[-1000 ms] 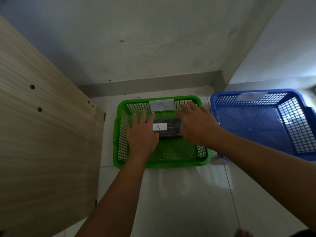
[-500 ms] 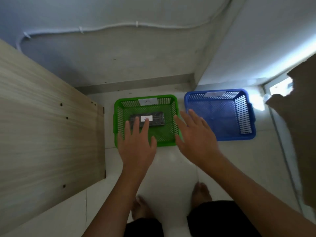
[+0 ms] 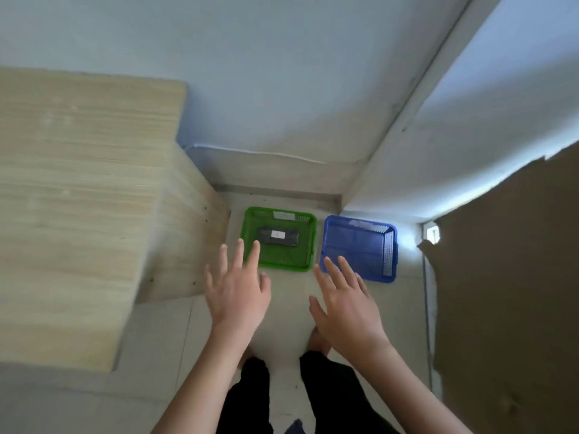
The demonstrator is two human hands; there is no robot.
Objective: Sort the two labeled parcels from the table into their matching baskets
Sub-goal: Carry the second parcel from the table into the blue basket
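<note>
Head view: a pale tiled floor (image 3: 282, 311) meets a grey-white wall (image 3: 266, 98) in a corner; a light wood surface (image 3: 81, 195) fills the left side, its top blurred and nothing legible on it; a brown cardboard sheet (image 3: 507, 302) stands at the right edge; a thin white cable (image 3: 257, 151) runs along the wall low down.

Two mesh baskets sit side by side on the floor against the wall, close together but not touching; the green basket (image 3: 250, 242) is on the left, with a white tag on its far rim; the blue basket (image 3: 360, 249) is on the right, also tagged on its far rim, lettering on both too small to read.

A dark parcel (image 3: 291, 238) with a white label lies flat inside the green basket, toward its far half; the blue basket holds no parcel that can be made out.

Left hand (image 3: 238, 296) is held above the floor in front of the green basket, fingers spread, grip open and holding nothing; right hand (image 3: 347, 311) is in front of the blue basket, likewise spread, grip open and empty; neither hand touches a basket.

Dark trouser legs (image 3: 326, 396) show at the bottom.
</note>
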